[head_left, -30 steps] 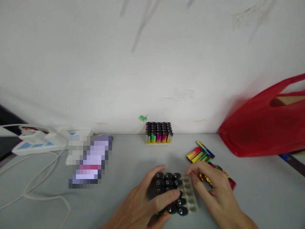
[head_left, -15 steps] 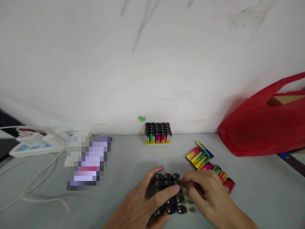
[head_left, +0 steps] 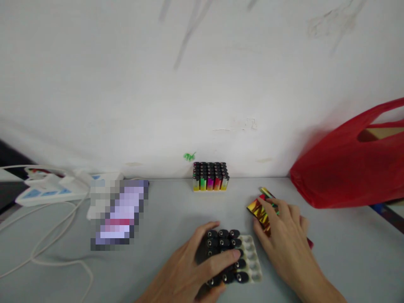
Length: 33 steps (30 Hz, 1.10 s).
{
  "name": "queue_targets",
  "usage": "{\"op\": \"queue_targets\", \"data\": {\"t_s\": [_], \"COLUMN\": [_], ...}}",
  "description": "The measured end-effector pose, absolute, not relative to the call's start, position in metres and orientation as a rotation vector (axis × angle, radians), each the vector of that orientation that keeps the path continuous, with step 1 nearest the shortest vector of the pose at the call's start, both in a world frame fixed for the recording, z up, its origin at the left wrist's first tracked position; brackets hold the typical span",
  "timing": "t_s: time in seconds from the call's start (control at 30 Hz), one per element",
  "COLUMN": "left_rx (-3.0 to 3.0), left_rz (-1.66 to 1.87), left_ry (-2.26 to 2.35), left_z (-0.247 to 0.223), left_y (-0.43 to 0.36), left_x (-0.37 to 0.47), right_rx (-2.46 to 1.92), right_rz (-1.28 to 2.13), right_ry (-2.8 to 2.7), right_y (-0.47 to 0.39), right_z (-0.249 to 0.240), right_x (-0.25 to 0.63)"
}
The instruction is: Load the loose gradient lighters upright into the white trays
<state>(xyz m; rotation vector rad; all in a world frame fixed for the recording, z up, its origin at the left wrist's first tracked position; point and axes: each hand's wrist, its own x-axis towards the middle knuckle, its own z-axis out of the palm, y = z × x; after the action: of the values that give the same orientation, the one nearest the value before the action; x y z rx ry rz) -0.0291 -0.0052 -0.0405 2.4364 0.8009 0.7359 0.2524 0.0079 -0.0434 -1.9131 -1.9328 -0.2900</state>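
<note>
My left hand grips the near block of black-topped lighters, one finger laid across their tops. These lighters stand in rows in a pale moulded tray. Bare sockets show along its right side. To the right, my right hand lies over a loose pile of shiny, colourful lighters, its fingers apart and spread down onto them. Part of the pile is hidden under that hand, and no lighter is seen lifted in it.
A full tray of lighters stands against the wall. On the right sits a red bag. To the left are a blurred-out phone, a white power strip and loose cables on the grey table.
My right hand has moved from the tray's right side up and right onto the loose lighters, uncovering the bare sockets. The left hand keeps its hold on the block.
</note>
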Motion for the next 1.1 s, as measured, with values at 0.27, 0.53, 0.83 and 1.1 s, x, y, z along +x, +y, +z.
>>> {"op": "queue_targets", "data": {"t_s": [0.27,0.53,0.83,1.1], "left_rx": [2.492,2.483,2.466,2.460], "left_rz": [0.812,0.828,0.836,0.821], "left_ry": [0.766,0.767,0.769,0.767], "left_z": [-0.047,-0.046,-0.046,-0.045], "left_y": [-0.003,-0.003,-0.002,-0.003], "left_x": [-0.027,-0.029,-0.027,-0.028], "right_rx": [-1.697,-1.643,-1.662,-1.644], "right_rz": [-0.083,0.118,0.143,0.153], "right_ry": [-2.099,-2.051,-2.022,-2.036], "right_y": [0.005,0.009,0.011,0.009], "right_z": [-0.040,-0.042,-0.057,-0.049], "right_x": [0.245,0.246,0.250,0.244]}}
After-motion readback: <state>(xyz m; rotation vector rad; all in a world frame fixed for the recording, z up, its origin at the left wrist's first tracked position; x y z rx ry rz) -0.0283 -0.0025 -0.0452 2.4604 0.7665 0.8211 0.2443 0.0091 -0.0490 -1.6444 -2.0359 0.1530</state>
